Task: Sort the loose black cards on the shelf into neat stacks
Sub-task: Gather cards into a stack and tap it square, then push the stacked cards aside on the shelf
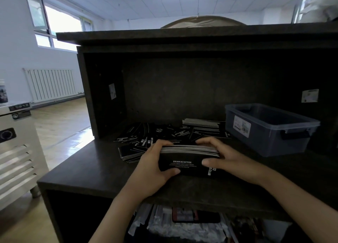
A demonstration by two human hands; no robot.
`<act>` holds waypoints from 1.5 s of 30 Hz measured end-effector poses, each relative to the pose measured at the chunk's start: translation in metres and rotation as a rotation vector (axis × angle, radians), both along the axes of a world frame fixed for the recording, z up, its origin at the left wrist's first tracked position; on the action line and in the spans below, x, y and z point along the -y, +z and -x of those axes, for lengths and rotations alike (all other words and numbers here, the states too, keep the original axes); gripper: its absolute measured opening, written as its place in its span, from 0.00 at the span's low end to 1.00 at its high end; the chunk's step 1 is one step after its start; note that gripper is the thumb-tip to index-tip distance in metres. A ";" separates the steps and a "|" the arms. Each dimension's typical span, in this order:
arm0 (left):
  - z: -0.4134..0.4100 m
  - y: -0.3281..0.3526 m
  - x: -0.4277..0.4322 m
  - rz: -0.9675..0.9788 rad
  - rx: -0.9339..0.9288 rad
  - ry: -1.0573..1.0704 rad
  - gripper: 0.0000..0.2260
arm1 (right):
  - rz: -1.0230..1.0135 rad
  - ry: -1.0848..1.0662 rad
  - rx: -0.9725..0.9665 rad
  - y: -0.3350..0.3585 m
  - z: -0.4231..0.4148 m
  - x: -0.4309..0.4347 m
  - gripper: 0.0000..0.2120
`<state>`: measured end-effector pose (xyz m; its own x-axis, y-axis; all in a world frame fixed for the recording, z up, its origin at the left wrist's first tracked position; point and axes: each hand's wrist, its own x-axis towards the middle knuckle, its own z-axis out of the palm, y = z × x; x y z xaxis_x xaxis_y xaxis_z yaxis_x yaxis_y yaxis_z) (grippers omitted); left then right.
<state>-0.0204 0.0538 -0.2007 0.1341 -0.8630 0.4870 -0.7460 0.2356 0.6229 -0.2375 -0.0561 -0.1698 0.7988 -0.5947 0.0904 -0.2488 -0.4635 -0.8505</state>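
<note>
A thick stack of black cards (184, 157) with white "DRINK&COFFEE" print is gripped from both ends above the dark shelf (87, 167). My left hand (153, 167) clasps its left end, thumb underneath. My right hand (225, 158) clasps its right end, thumb on the front face. Behind the stack lies a loose heap of black cards (146, 136), spread at odd angles. A small uneven pile (129, 153) rests left of my left hand. At the back stands a neat stack of cards (201, 125) against the rear wall.
A grey plastic bin (270, 129) with a black handle and white label sits at the right of the shelf. The lower shelf holds cluttered bags and packages (182, 226). A steel appliance (16, 151) stands left of the counter. An overhanging top board (182, 36) covers the shelf.
</note>
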 end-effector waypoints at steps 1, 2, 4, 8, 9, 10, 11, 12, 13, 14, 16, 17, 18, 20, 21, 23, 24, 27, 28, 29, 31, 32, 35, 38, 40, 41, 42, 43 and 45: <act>0.001 0.000 0.000 -0.005 0.004 0.006 0.28 | 0.053 -0.021 -0.027 0.001 -0.001 -0.002 0.27; 0.002 0.001 0.000 -0.018 0.011 0.001 0.29 | 0.094 -0.036 -0.044 0.001 -0.002 -0.003 0.29; 0.003 0.004 0.000 -0.072 0.024 -0.035 0.31 | 0.143 -0.054 -0.060 0.000 -0.003 -0.003 0.30; 0.001 0.007 0.000 -0.112 -0.008 -0.088 0.25 | 0.134 -0.065 -0.016 0.000 -0.003 -0.006 0.26; 0.002 0.006 -0.001 -0.107 -0.020 -0.081 0.24 | 0.127 -0.079 0.009 0.001 -0.004 -0.007 0.24; 0.003 0.006 -0.001 -0.101 -0.032 -0.069 0.23 | 0.123 -0.096 0.036 0.000 -0.004 -0.009 0.23; 0.004 0.006 -0.001 -0.096 -0.045 -0.061 0.22 | 0.124 -0.117 0.058 0.000 -0.005 -0.010 0.22; 0.005 0.007 -0.001 -0.093 -0.057 -0.056 0.22 | 0.125 -0.140 0.070 -0.001 -0.005 -0.011 0.22; 0.007 0.007 -0.001 -0.096 -0.068 -0.056 0.22 | 0.128 -0.161 0.079 -0.002 -0.004 -0.013 0.22; 0.008 0.008 0.000 -0.102 -0.080 -0.059 0.22 | 0.131 -0.178 0.088 -0.003 -0.003 -0.014 0.23; 0.013 0.010 0.003 -0.111 -0.109 -0.069 0.21 | 0.142 -0.216 0.106 -0.003 0.001 -0.015 0.25; 0.016 0.012 0.005 -0.120 -0.126 -0.071 0.21 | 0.155 -0.248 0.112 -0.003 0.004 -0.015 0.26; 0.021 0.015 0.008 -0.135 -0.144 -0.073 0.22 | 0.167 -0.290 0.121 -0.003 0.008 -0.014 0.27; 0.033 0.022 0.016 -0.187 -0.209 -0.061 0.23 | 0.159 -0.382 0.153 -0.002 0.016 -0.013 0.28; 0.039 0.026 0.021 -0.221 -0.273 -0.052 0.24 | 0.146 -0.419 0.169 -0.002 0.022 -0.013 0.27; 0.051 0.036 0.033 -0.287 -0.424 -0.035 0.25 | 0.144 -0.472 0.176 0.000 0.034 -0.014 0.25; 0.057 0.041 0.039 -0.323 -0.486 -0.020 0.26 | 0.155 -0.484 0.159 0.001 0.041 -0.013 0.25; 0.074 0.050 0.061 -0.444 -0.590 0.084 0.30 | 0.192 -0.466 0.012 0.002 0.056 -0.013 0.30; 0.079 0.050 0.067 -0.483 -0.594 0.102 0.31 | 0.224 -0.465 -0.042 0.000 0.061 -0.011 0.32; 0.083 0.049 0.073 -0.518 -0.591 0.102 0.31 | 0.269 -0.479 -0.078 -0.002 0.064 -0.009 0.32; 0.090 0.044 0.082 -0.563 -0.567 0.087 0.32 | 0.350 -0.524 -0.107 -0.006 0.070 -0.004 0.30; 0.092 0.041 0.085 -0.569 -0.545 0.084 0.31 | 0.373 -0.534 -0.114 -0.009 0.073 -0.001 0.28; 0.096 0.034 0.087 -0.556 -0.472 0.099 0.28 | 0.440 -0.549 -0.206 -0.016 0.080 0.004 0.26; 0.097 0.029 0.086 -0.527 -0.432 0.111 0.28 | 0.425 -0.554 -0.243 -0.018 0.080 0.004 0.29; 0.100 0.029 0.081 -0.478 -0.351 0.138 0.27 | 0.419 -0.571 -0.264 -0.018 0.079 0.002 0.32; 0.100 0.029 0.078 -0.437 -0.291 0.163 0.27 | 0.429 -0.586 -0.269 -0.019 0.079 0.000 0.33; 0.101 0.029 0.073 -0.381 -0.234 0.188 0.26 | 0.484 -0.606 -0.296 -0.020 0.079 -0.003 0.34; 0.099 0.031 0.068 -0.317 -0.194 0.204 0.25 | 0.603 -0.630 -0.344 -0.019 0.078 -0.008 0.35; 0.089 0.036 0.057 -0.200 -0.183 0.209 0.23 | 0.905 -0.659 -0.396 -0.017 0.075 -0.019 0.36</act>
<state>-0.1090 -0.0028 -0.1644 0.3873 -0.8838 0.2624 -0.6368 -0.0507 0.7694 -0.3121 -0.0367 -0.1864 0.4301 -0.7483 0.5051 -0.8363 -0.5409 -0.0893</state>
